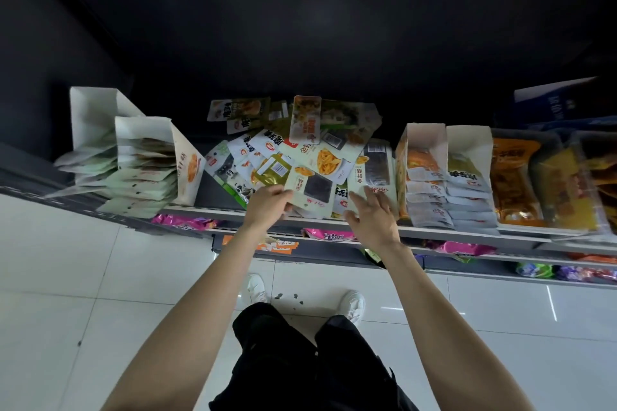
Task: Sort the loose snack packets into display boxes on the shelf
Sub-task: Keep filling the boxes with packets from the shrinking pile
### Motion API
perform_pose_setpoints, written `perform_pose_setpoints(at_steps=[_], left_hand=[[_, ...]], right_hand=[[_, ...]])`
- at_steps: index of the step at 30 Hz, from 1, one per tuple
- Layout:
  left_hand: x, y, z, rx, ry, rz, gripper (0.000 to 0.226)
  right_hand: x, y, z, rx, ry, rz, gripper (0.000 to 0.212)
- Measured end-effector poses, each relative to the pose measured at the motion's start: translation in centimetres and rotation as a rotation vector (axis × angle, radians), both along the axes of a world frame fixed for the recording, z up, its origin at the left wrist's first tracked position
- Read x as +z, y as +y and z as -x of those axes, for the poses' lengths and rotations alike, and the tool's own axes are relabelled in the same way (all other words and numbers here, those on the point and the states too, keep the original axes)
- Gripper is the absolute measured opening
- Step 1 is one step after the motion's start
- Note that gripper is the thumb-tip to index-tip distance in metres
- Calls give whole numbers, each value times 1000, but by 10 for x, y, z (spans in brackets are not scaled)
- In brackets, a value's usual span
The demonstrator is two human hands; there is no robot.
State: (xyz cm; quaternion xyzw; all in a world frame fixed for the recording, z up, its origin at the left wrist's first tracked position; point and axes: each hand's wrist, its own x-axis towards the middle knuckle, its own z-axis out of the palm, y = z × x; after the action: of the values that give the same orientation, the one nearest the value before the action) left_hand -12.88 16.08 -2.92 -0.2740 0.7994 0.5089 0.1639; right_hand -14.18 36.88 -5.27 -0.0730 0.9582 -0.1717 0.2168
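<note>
A heap of loose snack packets (293, 147) lies in the middle of the shelf (233, 213). My left hand (267, 207) pinches the near edge of a pale packet with a dark window (314, 190) at the front of the heap. My right hand (372, 217) hovers with spread fingers over a pale packet with a dark strip (375, 170), touching or just above it. Two white display boxes (147, 160) of pale green packets stand at the left. Two more white display boxes (447, 173) with grey-white packets stand at the right.
Clear tubs of orange and yellow packets (541, 183) fill the shelf's far right. A blue box (554, 103) sits behind them. Lower shelves hold pink and purple bags (334, 235). White tiled floor (66, 277) and my feet lie below.
</note>
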Motion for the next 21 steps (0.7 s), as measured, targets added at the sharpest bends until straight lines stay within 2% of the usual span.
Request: perform_pose_setpoints(at_steps=[3, 6, 8, 10, 11, 12, 15, 18, 21], left_hand=[[18, -21, -20, 208, -10, -217, 8], [39, -32, -33, 251, -8, -352, 8], [51, -37, -39, 213, 27, -416, 15], [67, -44, -42, 203, 90, -450, 21], [76, -49, -43, 208, 144, -431, 25], [84, -56, -42, 214, 208, -374, 29], [100, -84, -42, 194, 369, -120, 27], [106, -107, -46, 127, 369, -105, 14], [103, -127, -48, 41, 356, -101, 18]], right_hand=[[5, -8, -7, 17, 132, 122, 60], [15, -31, -20, 210, 323, 248, 74], [21, -51, -25, 223, 428, 378, 58], [30, -68, -23, 71, 505, 469, 22], [36, -76, -18, -38, 489, 515, 4], [46, -84, -13, -173, 397, 583, 12], [74, -101, -3, -464, -35, 922, 8], [92, -115, 1, -446, -106, 1048, 16], [99, -133, 1, -397, -119, 1026, 18]])
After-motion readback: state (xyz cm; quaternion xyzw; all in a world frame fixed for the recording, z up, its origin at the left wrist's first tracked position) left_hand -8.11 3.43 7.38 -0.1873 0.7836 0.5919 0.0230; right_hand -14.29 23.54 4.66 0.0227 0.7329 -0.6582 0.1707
